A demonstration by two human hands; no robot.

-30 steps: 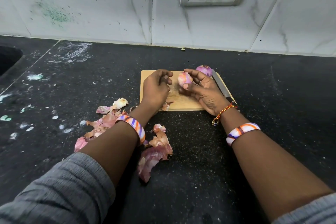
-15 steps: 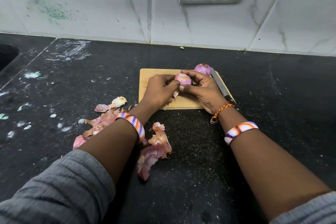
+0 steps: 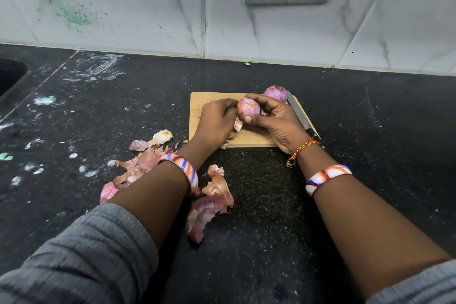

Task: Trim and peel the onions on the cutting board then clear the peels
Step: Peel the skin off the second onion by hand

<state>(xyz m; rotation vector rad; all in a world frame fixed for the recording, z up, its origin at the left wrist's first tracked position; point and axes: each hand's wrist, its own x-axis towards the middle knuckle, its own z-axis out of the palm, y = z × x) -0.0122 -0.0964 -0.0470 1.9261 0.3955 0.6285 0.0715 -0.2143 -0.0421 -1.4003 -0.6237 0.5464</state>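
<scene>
1. Head view, leftmost: peels (image 3: 138,168) lie heaped on the counter (image 3: 370,155) beside the board (image 3: 197,106); dropped clear of the work, I judge.
2. Left hand (image 3: 217,121), fingers curled, pinches skin at the onion (image 3: 248,107); likely stripping it.
3. Right hand (image 3: 276,118) cups that onion above the board, steadying it; trimmed end up, axis roughly upright.
4. Second onion (image 3: 275,93) rests behind; knife (image 3: 299,116) lies along the right edge.

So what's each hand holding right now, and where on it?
The right hand grips the onion round its sides, thumb underneath. The left hand pinches a peel at the onion's left side.
</scene>
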